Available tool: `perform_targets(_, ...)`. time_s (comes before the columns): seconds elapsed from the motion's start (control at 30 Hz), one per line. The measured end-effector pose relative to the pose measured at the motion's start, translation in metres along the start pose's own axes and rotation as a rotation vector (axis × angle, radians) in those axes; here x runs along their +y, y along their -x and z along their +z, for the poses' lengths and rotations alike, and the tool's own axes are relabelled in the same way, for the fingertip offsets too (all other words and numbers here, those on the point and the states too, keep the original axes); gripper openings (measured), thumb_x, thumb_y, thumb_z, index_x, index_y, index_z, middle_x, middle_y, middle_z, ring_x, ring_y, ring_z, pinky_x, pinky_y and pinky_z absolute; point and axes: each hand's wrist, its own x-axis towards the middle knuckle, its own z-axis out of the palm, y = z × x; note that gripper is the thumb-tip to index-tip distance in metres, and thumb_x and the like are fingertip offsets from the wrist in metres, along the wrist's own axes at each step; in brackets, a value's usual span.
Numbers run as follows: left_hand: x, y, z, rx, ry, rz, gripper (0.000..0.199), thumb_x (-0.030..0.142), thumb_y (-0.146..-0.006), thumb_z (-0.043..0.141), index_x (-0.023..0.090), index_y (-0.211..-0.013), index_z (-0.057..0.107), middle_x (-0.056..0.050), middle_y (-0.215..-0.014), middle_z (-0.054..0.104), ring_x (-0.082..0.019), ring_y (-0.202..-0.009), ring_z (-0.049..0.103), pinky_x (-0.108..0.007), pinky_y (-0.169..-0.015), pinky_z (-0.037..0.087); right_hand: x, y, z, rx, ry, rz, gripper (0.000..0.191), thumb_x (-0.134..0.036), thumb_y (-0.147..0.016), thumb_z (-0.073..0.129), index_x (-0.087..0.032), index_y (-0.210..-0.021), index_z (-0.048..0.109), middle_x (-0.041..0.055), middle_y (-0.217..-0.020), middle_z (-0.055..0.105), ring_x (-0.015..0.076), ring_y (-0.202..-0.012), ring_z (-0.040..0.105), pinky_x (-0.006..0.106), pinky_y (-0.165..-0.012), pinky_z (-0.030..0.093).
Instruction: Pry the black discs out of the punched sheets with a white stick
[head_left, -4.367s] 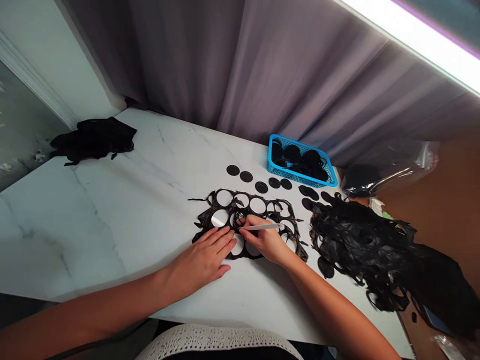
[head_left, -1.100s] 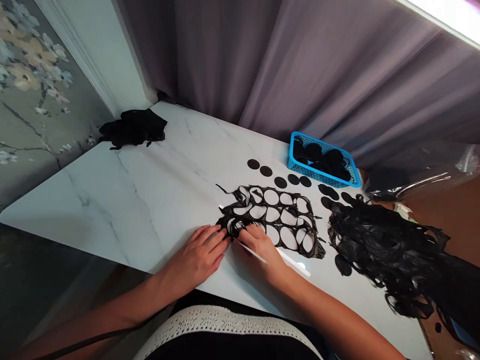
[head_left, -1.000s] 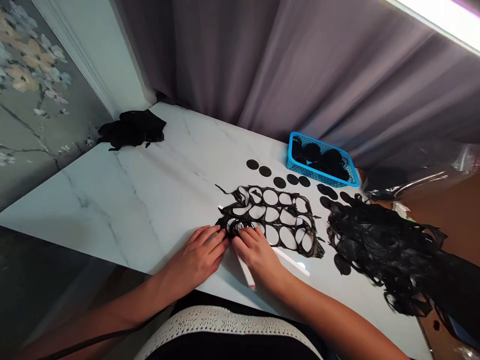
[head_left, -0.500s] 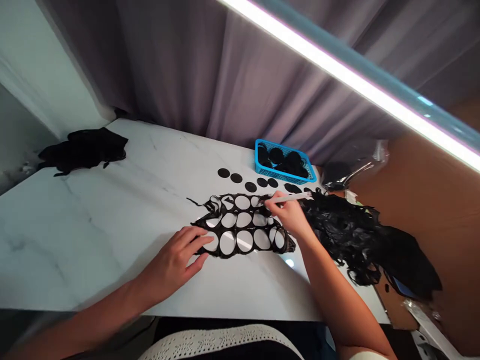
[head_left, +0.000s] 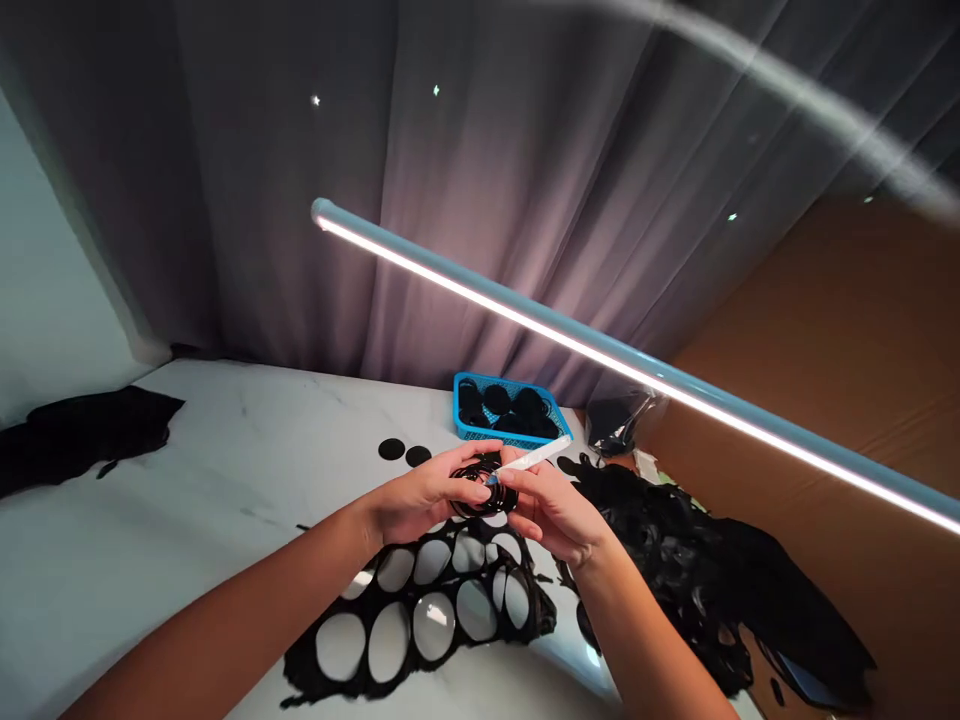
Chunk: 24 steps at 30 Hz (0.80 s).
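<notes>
Just above the worktop, my left hand (head_left: 427, 492) pinches a round black bundle of thin loops (head_left: 466, 503) between thumb and fingers. My right hand (head_left: 547, 505) grips a slim white pen-shaped tool (head_left: 538, 456), its bluish tip touching the bundle near my left thumb. The fingers of both hands almost meet around the bundle. Below them lies a black sheet with rows of large round holes (head_left: 411, 597), flat on the white marbled table (head_left: 247, 520). Loose black discs (head_left: 391, 449) rest behind my left hand.
A blue basket (head_left: 459, 410) of black round pieces stands at the back. On the right spreads a heap of black scraps (head_left: 660, 530). Black cloth (head_left: 97, 430) lies far left. A lit tube lamp (head_left: 487, 290) crosses above the table, before a grey curtain (head_left: 285, 200).
Both hands have lifted off the holed sheet and come together. My left hand now has the black looped bundle; the tool remains in my right hand. The view has tilted up.
</notes>
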Motion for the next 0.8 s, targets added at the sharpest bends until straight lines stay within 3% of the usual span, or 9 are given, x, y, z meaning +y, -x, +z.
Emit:
perform_targets(0.1,-0.001,-0.017,-0.008,0.133,-0.054,-0.009,0.062,0.028,-0.080,0.075,0.022,-0.136,0.051,-0.006,-0.110,0.067,-0.020,-0.102,0.066,-0.035,-0.093,0.047,0.002,-0.008,-0.022,0.059,-0.044,-0.032,0.035,-0.030,-0.074,0.082,-0.020,-0.073,0.048,-0.0049,-0.071,0.054,0.0049,-0.052,0.047,0.011,-0.031,0.030)
perform_targets(0.17,-0.005,-0.026,-0.012,0.198,-0.104,-0.015,0.057,0.031,-0.083,0.074,0.020,-0.135,0.052,-0.006,-0.100,0.070,-0.021,-0.099,0.068,-0.037,-0.094,0.047,0.005,-0.014,-0.034,0.090,-0.057,-0.025,0.035,-0.030,-0.074,0.082,-0.020,-0.074,0.048,-0.0038,-0.073,0.056,0.0070,-0.059,0.054,0.011,-0.034,0.031)
perform_targets(0.33,-0.016,-0.037,-0.016,0.377,0.005,-0.063,0.041,0.024,-0.091,0.065,0.015,-0.129,0.054,-0.011,-0.104,0.073,-0.024,-0.108,0.069,-0.044,-0.099,0.048,0.010,-0.027,-0.051,0.162,-0.127,-0.009,0.034,-0.027,-0.070,0.085,-0.018,-0.078,0.053,-0.0020,-0.079,0.063,0.0102,-0.073,0.065,0.016,-0.055,0.049)
perform_targets(0.53,-0.015,-0.033,-0.024,0.337,0.242,-0.132,0.035,0.020,-0.094,0.058,0.014,-0.129,0.058,-0.014,-0.115,0.071,-0.027,-0.115,0.066,-0.049,-0.105,0.048,0.009,-0.030,-0.060,0.169,-0.165,0.043,0.031,-0.024,-0.070,0.085,-0.017,-0.077,0.055,0.0013,-0.079,0.069,0.0131,-0.078,0.071,0.022,-0.070,0.055)
perform_targets(0.7,-0.010,-0.029,-0.033,0.251,0.298,-0.172,0.043,0.043,-0.102,0.045,0.016,-0.133,0.055,-0.015,-0.126,0.066,-0.031,-0.117,0.065,-0.055,-0.107,0.045,0.008,-0.028,-0.063,0.132,-0.162,0.054,0.033,-0.027,-0.073,0.084,-0.019,-0.078,0.052,0.0027,-0.088,0.072,0.0165,-0.088,0.073,0.027,-0.078,0.058)
perform_targets(0.8,-0.007,-0.027,-0.034,0.211,0.301,-0.177,0.045,0.047,-0.103,0.037,0.018,-0.135,0.051,-0.014,-0.129,0.064,-0.032,-0.115,0.066,-0.056,-0.107,0.044,0.008,-0.027,-0.064,0.131,-0.179,0.062,0.032,-0.025,-0.072,0.084,-0.019,-0.078,0.053,0.0021,-0.087,0.072,0.0154,-0.084,0.073,0.026,-0.076,0.059)
